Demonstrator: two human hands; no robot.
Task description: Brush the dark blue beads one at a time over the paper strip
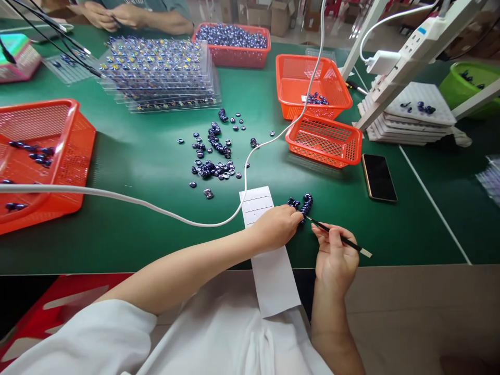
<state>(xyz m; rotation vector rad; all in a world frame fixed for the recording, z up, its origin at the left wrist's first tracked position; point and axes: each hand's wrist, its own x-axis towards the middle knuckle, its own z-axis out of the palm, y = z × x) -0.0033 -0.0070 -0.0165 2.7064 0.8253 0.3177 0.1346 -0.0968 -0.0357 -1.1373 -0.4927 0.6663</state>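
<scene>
My left hand (278, 226) reaches across a lined white paper strip (255, 203). Its fingers are closed in a pinch at a small cluster of glossy dark blue beads (308, 202), some in a curved row. The fingertips partly hide what they grip. My right hand (336, 255) is closed around thin black tweezers (338, 235) with a pale back end. The tweezers' tip points at the beads beside my left fingertips; whether it touches them I cannot tell. Further up the table lie loose dark blue beads (211, 169) and a curved row of them (216, 140).
A white cable (187, 223) crosses the table and the paper. Orange baskets stand left (84, 156) and right (324, 140). Stacked clear trays (175, 104) and a pink bead basket (238, 58) are at the back, near another person's hands (113, 15). A phone (378, 178) lies right.
</scene>
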